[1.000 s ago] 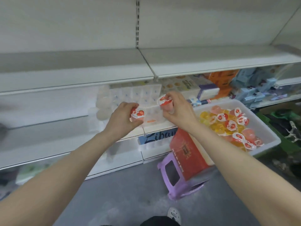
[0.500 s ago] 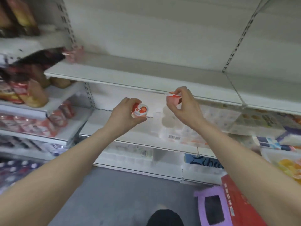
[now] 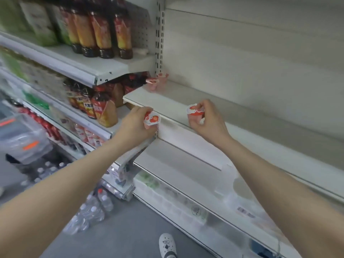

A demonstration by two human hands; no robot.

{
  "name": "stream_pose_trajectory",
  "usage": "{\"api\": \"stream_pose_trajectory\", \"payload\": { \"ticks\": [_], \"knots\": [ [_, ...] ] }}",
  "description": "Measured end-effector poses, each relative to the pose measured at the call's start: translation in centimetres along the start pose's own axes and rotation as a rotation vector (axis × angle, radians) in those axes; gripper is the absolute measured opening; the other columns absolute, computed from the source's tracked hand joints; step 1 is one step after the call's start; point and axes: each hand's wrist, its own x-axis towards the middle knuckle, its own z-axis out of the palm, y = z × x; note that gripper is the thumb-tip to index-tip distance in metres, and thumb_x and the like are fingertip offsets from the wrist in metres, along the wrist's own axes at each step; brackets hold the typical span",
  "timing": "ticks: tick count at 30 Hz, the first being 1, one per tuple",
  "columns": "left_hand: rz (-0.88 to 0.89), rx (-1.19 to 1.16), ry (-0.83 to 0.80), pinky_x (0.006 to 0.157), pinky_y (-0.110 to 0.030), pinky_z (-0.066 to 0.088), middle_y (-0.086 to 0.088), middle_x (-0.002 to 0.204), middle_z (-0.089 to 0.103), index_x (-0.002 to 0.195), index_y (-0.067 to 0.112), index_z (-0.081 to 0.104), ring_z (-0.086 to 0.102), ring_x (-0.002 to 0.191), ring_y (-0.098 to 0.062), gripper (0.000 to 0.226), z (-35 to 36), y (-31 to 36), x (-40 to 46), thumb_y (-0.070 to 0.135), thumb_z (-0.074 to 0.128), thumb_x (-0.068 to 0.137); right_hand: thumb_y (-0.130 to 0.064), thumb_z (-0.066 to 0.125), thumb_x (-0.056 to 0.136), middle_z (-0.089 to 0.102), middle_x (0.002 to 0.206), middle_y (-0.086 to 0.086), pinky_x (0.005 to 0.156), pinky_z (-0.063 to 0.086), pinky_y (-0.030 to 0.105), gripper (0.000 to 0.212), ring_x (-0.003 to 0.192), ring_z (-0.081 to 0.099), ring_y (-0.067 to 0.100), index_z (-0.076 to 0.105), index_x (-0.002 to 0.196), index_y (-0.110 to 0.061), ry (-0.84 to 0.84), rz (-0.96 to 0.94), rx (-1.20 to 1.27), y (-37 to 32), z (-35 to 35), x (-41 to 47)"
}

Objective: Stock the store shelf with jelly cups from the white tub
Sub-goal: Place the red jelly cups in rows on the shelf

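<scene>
A white shoe (image 3: 167, 245) stands on the grey floor at the bottom centre of the frame, with clear water bottles (image 3: 89, 213) clustered to its left. Two bare forearms reach up from the lower corners toward a white shelf (image 3: 186, 108) at mid-frame. The left hand (image 3: 135, 125) curls its fingers round a jelly cup (image 3: 151, 119) with a red-and-white lid, held at the shelf's front left corner. The right hand (image 3: 206, 119), to the right, pinches a second cup (image 3: 194, 113) between thumb and fingertips just above the shelf's front edge. Farther back, at the shelf's rear left corner, two pink cups (image 3: 157, 82) sit side by side, apparently touching, though blur makes that uncertain. Beyond them, in the upper left of the frame, dark-capped drink bottles (image 3: 100, 32) line a higher shelf, with more bottles (image 3: 96, 107) on the level below.
</scene>
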Motion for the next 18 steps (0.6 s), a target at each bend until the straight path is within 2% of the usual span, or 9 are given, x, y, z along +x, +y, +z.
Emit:
{"api": "stream_pose_trajectory", "payload": {
  "ticks": [2, 7, 14, 18],
  "knots": [
    [-0.028, 0.022, 0.019, 0.088, -0.031, 0.042, -0.008, 0.121, 0.056, 0.13, 0.014, 0.053, 0.054, 0.11, -0.024, 0.056, -0.2, -1.0, 2.6, 0.029, 0.07, 0.079, -0.035, 0.066, 0.08, 0.054, 0.102, -0.004, 0.073, 0.046, 0.029, 0.031, 0.086, 0.059, 0.017, 0.047, 0.101, -0.021, -0.018, -0.024, 0.005, 0.7, 1.2, 3.0],
    [-0.091, 0.063, 0.069, 0.087, -0.034, 0.044, -0.007, 0.121, 0.054, 0.13, 0.015, 0.052, 0.056, 0.105, -0.024, 0.054, 0.1, -3.0, 9.0, 0.033, 0.067, 0.081, -0.023, 0.07, 0.076, 0.056, 0.106, -0.002, 0.073, 0.035, 0.023, 0.038, 0.093, 0.059, 0.021, 0.051, 0.108, -0.015, -0.064, -0.058, -0.024, 2.6, 3.1, 9.6],
    [-0.235, 0.066, 0.049, 0.087, -0.034, 0.044, -0.006, 0.12, 0.052, 0.131, 0.016, 0.05, 0.055, 0.102, -0.023, 0.053, 1.8, -5.5, 15.0, 0.03, 0.068, 0.082, -0.037, 0.071, 0.077, 0.057, 0.112, -0.008, 0.08, 0.048, 0.029, 0.04, 0.092, 0.062, 0.013, 0.049, 0.109, -0.026, -0.136, -0.035, -0.033, 5.3, 5.4, 15.3],
    [-0.267, 0.065, 0.052, 0.087, -0.033, 0.043, -0.006, 0.119, 0.053, 0.127, 0.017, 0.052, 0.055, 0.103, -0.023, 0.054, 3.1, -6.9, 16.8, 0.034, 0.07, 0.08, -0.033, 0.072, 0.077, 0.053, 0.109, -0.012, 0.078, 0.044, 0.025, 0.04, 0.096, 0.06, 0.011, 0.049, 0.109, -0.026, -0.157, -0.021, -0.002, 6.7, 7.1, 17.7]
  ]
}}
